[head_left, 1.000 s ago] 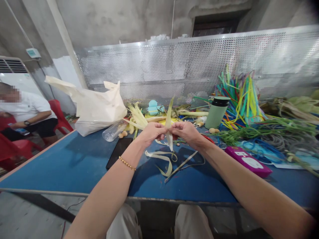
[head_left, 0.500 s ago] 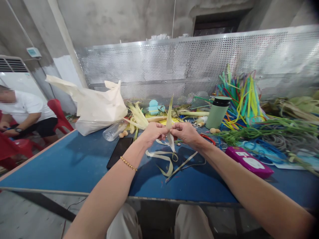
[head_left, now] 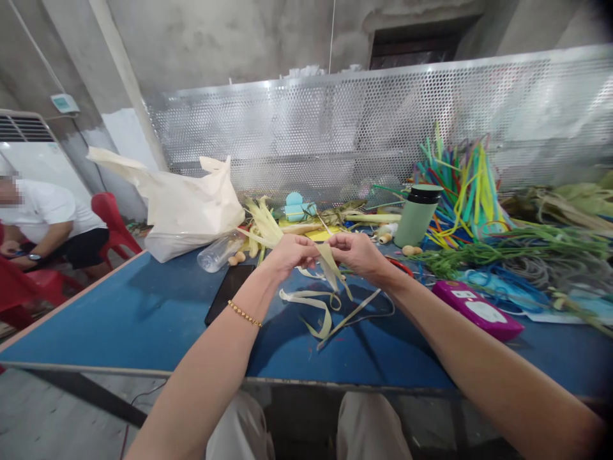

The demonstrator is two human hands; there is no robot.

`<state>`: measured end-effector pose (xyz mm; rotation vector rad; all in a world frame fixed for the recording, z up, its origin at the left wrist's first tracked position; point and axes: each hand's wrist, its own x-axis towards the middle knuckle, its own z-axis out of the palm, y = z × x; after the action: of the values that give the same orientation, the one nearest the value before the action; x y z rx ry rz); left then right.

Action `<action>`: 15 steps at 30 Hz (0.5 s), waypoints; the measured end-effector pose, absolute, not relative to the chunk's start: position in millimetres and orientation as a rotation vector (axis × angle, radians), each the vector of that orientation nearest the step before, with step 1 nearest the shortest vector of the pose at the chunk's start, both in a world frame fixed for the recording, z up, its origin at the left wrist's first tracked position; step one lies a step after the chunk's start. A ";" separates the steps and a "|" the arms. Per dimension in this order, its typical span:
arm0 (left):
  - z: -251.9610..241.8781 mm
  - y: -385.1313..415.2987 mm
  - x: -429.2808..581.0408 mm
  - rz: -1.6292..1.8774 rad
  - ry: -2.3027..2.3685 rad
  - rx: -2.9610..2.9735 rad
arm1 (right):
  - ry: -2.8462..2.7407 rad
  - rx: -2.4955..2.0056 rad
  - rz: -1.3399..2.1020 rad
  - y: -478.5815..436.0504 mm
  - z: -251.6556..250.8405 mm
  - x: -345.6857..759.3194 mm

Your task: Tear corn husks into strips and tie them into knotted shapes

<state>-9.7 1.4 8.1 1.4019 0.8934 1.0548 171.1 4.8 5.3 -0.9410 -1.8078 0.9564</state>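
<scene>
My left hand [head_left: 291, 251] and my right hand [head_left: 354, 251] meet above the blue table [head_left: 143, 313], both pinched on a pale yellow leaf strip [head_left: 330, 263]. The strip is folded between my fingertips and its ends point down and to the right. Loose pale strips [head_left: 316, 306] trail below it onto the table top. A gold bead bracelet [head_left: 244, 314] sits on my left wrist.
A black phone [head_left: 228, 287] lies left of my hands, with a clear plastic bottle [head_left: 218, 252] and a cream bag [head_left: 184, 204] behind it. A green flask [head_left: 416, 216], coloured strips [head_left: 460, 185], green stalks [head_left: 517, 249] and a magenta case [head_left: 476, 311] fill the right. A seated person [head_left: 43, 217] is at far left.
The leaf tip that stood upright between my hands has been bent down; it now slants down and to the right. My hands stay in the same place.
</scene>
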 end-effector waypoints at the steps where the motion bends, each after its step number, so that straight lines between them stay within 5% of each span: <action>1: 9.2 -0.2 -9.1 1.065 0.930 1.439 | -1.818 -0.938 0.956 5.8 4.8 171.8; 15: 11.7 -5.3 -5.6 1.055 1.072 1.557 | -1.892 -0.985 0.899 11.6 -1.4 173.6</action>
<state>-5.6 -5.3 11.7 1.5567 1.0720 1.0548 173.6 11.6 -1.4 -0.9855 -1.8922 0.8993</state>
